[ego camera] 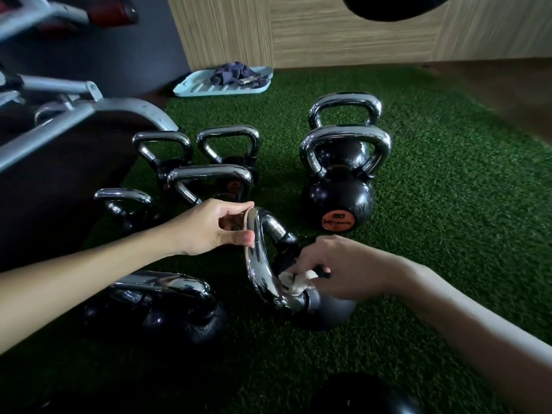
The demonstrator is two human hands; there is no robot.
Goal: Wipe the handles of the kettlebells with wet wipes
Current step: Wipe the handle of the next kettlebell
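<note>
Several black kettlebells with chrome handles stand on green turf. One kettlebell [310, 306] lies tilted toward me in the middle. My left hand [209, 228] pinches the top of its chrome handle [260, 264] between thumb and fingers. Lower down, my right hand [337, 267] grips a crumpled white wet wipe [295, 280] and presses it against the handle near where it joins the ball. Another kettlebell [167, 306] lies at the lower left under my left forearm. A large one with an orange label [339, 186] stands upright beyond my right hand.
Grey metal rack bars [74, 115] and a dark panel fill the left side. A light blue tray [227, 85] with a dark cloth sits on the turf by the wooden wall. Several smaller kettlebells [209, 180] stand behind my left hand. Open turf lies to the right.
</note>
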